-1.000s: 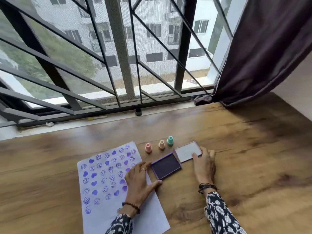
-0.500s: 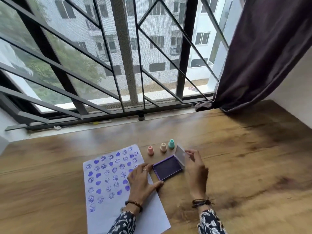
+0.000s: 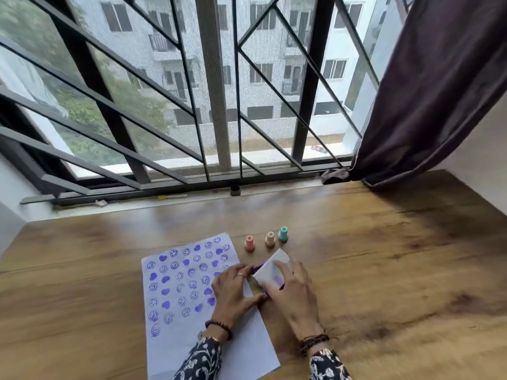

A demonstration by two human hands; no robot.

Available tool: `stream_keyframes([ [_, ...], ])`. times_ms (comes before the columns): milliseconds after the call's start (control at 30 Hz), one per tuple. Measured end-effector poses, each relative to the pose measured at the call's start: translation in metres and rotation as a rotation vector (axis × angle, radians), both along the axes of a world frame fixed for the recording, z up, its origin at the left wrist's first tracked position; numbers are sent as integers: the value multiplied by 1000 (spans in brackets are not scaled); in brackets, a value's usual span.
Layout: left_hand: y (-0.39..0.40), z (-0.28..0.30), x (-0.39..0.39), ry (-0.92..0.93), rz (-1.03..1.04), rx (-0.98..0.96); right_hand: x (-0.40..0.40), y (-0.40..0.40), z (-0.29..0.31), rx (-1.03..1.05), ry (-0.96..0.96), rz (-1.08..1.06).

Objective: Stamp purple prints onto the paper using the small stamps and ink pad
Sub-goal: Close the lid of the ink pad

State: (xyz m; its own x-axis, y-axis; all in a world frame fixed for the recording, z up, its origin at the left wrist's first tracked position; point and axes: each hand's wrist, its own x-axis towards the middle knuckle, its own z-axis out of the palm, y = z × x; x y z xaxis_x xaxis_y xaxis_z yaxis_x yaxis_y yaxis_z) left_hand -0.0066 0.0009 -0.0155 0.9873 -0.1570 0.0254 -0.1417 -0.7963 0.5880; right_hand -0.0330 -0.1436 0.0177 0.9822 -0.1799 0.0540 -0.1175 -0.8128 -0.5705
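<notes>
A white paper (image 3: 178, 283) covered with several purple hearts and smiley prints lies on the wooden table (image 3: 384, 270). Three small stamps stand in a row behind the pad: pink (image 3: 249, 243), peach (image 3: 270, 239) and teal (image 3: 283, 234). The ink pad (image 3: 270, 272) sits between my hands with its pale lid folded down over the purple base. My right hand (image 3: 293, 294) presses on the lid. My left hand (image 3: 233, 289) rests on the paper's right edge and touches the pad's left side.
A barred window runs along the table's far edge, with a small dark knob (image 3: 235, 190) on the sill. A dark curtain (image 3: 428, 91) hangs at the right and touches the table's far right corner.
The lid lay flat and open beside the purple pad, then stood upright, and is now folded down over it under my right hand. My left hand stayed on the paper.
</notes>
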Motion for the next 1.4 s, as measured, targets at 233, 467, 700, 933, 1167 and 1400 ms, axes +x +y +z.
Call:
stream_keyframes([
  [233, -1, -3, -1, -12, 39, -26, 13, -1, -1, -87, 110, 57],
  [467, -1, -1, -1, 10, 25, -28, -1, 8, 5, -101, 40, -151],
  [700, -1, 0, 0, 18, 25, -9, -12, 10, -2, -26, 107, -132],
  [933, -4, 1, -1, -12, 35, -62, -6, 5, 2, -47, 115, -101],
  [1167, -3, 0, -2, -2, 25, -51, 1, -10, 3, 5, 176, -2],
  [1400, -1, -2, -1, -23, 27, -68, 12, -8, 5, 31, 198, 16],
])
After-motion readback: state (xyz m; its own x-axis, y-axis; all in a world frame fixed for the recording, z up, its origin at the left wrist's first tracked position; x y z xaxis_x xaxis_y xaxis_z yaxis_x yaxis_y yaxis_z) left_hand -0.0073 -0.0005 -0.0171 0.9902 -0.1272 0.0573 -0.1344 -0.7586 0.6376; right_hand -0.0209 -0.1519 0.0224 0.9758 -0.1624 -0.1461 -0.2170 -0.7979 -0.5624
